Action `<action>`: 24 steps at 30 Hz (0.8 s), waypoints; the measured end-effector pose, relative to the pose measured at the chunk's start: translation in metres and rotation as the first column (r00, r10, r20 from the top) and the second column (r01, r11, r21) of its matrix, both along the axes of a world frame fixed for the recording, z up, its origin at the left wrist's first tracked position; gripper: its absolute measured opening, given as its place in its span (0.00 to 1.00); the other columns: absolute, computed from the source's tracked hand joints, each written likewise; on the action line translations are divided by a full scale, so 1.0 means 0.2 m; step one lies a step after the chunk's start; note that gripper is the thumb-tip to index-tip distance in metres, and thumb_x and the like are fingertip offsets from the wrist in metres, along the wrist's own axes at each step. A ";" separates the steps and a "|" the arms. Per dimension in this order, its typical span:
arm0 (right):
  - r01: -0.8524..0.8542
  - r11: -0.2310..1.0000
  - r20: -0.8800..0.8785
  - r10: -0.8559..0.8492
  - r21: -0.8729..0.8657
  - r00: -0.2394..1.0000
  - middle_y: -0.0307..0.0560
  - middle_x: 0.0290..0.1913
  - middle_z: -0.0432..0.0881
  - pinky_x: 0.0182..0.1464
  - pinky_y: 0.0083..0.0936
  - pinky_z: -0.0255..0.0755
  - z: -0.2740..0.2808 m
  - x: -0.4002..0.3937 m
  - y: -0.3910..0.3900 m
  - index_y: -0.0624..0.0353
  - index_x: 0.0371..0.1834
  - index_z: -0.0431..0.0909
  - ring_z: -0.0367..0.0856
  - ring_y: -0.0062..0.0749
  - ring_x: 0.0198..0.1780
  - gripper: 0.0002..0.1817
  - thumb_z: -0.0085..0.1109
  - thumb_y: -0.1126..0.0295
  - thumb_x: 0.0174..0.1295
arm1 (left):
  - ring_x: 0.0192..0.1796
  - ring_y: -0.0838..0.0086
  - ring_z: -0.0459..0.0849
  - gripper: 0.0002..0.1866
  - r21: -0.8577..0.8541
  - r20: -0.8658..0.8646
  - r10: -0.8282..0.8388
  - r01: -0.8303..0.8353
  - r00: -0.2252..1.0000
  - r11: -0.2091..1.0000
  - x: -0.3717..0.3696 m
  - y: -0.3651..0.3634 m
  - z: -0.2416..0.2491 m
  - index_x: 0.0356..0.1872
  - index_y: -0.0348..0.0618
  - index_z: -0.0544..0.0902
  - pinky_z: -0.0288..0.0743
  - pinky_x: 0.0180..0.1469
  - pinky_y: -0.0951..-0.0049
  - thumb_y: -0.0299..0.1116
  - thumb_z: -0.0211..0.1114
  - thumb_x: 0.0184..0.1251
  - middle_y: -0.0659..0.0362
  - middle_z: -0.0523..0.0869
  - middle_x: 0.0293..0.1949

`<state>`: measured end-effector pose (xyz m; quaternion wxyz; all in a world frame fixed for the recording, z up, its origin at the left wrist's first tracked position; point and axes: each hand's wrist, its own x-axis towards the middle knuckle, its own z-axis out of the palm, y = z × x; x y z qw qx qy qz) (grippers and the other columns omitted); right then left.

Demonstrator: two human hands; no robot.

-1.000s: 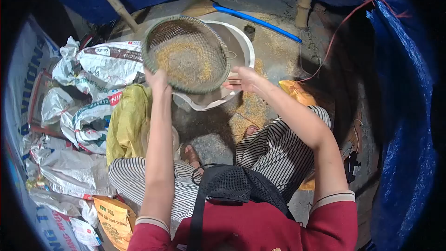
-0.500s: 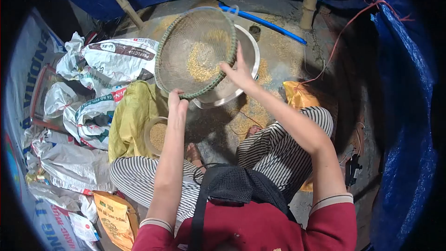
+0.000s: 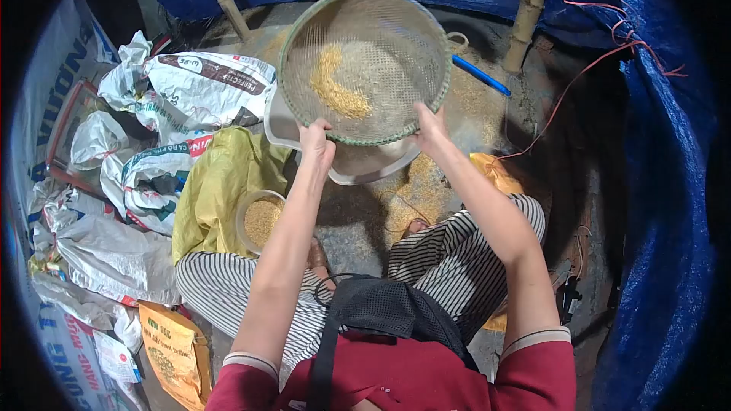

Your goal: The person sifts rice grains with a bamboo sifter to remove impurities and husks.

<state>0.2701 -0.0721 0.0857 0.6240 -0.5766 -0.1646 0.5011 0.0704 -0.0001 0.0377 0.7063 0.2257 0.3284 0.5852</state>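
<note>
- A grain-strewn concrete floor (image 3: 358, 236) lies under blue tarpaulin walls (image 3: 655, 183), with white printed sacks (image 3: 190, 91) heaped at the left.
- The left hand (image 3: 316, 144) and right hand (image 3: 430, 123) each clasp the near rim of a round green-rimmed mesh sieve (image 3: 365, 61).
- It is held above a wide metal basin (image 3: 358, 164), with yellow grain (image 3: 339, 91) lying in its mesh.
- A small round bowl of grain (image 3: 259, 221) stands beside a yellow bag (image 3: 217, 190).

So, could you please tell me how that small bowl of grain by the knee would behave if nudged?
The bowl of grain looks nearly full, so it probably resists sliding. It sits against the soft yellow sack, so it might tip and spill.
</note>
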 end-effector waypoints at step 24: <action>-0.046 0.988 0.217 0.077 -0.149 0.973 0.56 0.46 0.69 0.36 0.34 0.77 0.12 -0.24 -0.13 0.71 0.51 0.58 0.75 0.42 0.42 0.21 0.44 0.71 0.55 | 0.40 0.66 0.74 0.32 0.023 0.060 0.156 -0.158 0.986 0.987 -0.21 -0.21 0.13 0.49 0.42 0.65 0.72 0.41 0.62 0.10 0.43 0.34 0.58 0.73 0.39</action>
